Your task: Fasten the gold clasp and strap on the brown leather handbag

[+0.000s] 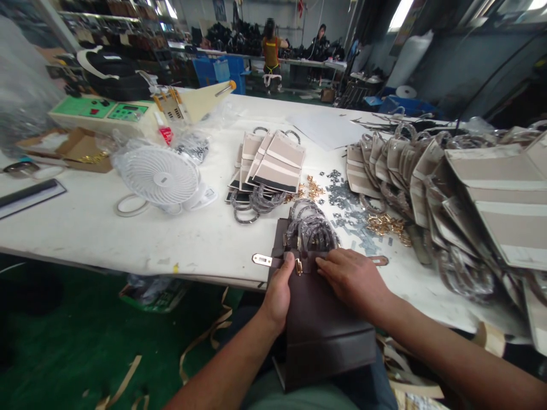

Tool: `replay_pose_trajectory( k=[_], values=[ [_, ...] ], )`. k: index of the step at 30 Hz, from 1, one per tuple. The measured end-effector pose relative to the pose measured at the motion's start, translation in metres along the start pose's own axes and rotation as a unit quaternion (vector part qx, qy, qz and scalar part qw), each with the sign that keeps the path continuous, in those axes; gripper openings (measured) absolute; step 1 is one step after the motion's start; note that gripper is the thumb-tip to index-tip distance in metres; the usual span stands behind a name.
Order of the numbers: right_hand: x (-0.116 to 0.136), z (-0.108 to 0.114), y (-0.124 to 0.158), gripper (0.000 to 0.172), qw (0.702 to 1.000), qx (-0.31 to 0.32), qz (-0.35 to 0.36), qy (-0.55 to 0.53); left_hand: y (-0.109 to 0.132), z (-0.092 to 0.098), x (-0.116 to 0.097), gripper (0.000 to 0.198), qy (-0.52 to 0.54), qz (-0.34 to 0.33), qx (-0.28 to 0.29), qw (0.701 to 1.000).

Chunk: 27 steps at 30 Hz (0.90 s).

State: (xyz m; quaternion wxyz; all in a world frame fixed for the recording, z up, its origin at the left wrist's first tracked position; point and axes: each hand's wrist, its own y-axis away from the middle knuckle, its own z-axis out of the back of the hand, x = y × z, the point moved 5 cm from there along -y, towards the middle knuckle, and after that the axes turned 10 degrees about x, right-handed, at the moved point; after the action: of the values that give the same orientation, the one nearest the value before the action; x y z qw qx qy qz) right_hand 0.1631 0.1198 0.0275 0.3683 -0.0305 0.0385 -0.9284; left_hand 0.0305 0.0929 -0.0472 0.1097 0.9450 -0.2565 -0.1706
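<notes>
A dark brown leather handbag panel point(329, 324) slants from the table edge down onto my lap. My left hand point(277, 299) grips its left edge, the thumb lying on top beside a small gold clasp point(298, 266). Bent over the upper right part of the panel is my right hand point(356, 280), its fingertips pressed together near the clasp; what lies under them is hidden. Plastic-wrapped handles point(314, 225) bunch up just beyond both hands. A strap with a gold metal plate point(262, 259) sticks out to the left, and a brown strap end point(379, 261) to the right.
Stacked bag panels point(277, 159) lie ahead, with a larger row point(410, 165) at right. Grey metal plates point(342, 196) and gold fittings point(387, 226) are scattered between. At left stand a white fan point(160, 173) and a green-panelled machine point(106, 111). Two people point(271, 51) are farther back.
</notes>
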Motion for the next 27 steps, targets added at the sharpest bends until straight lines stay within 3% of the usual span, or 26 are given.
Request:
replay_pose_trajectory(
  k=[3, 8, 16, 21, 27],
  values=[
    [-0.003, 0.001, 0.002, 0.02, 0.999, 0.017, 0.007, -0.027, 0.0, -0.001, 0.0, 0.048, 0.016, -0.003, -0.01, 1.0],
    [-0.018, 0.003, -0.005, 0.015, 0.996, 0.04, -0.021, -0.082, 0.002, -0.004, -0.001, 0.049, 0.029, 0.016, -0.017, 0.999],
    [-0.001, -0.006, -0.008, 0.021, 1.0, 0.024, 0.001, 0.003, -0.002, 0.004, -0.002, 0.05, 0.014, -0.013, 0.002, 1.0],
    [-0.005, -0.007, 0.0, 0.018, 0.998, -0.029, -0.045, -0.039, -0.001, 0.001, -0.004, 0.052, 0.033, 0.014, 0.002, 0.999],
    [0.02, 0.011, 0.032, 0.04, 0.985, -0.142, -0.065, -0.069, 0.019, -0.016, -0.007, 0.063, 0.028, 0.041, 0.072, 0.996]
  ],
)
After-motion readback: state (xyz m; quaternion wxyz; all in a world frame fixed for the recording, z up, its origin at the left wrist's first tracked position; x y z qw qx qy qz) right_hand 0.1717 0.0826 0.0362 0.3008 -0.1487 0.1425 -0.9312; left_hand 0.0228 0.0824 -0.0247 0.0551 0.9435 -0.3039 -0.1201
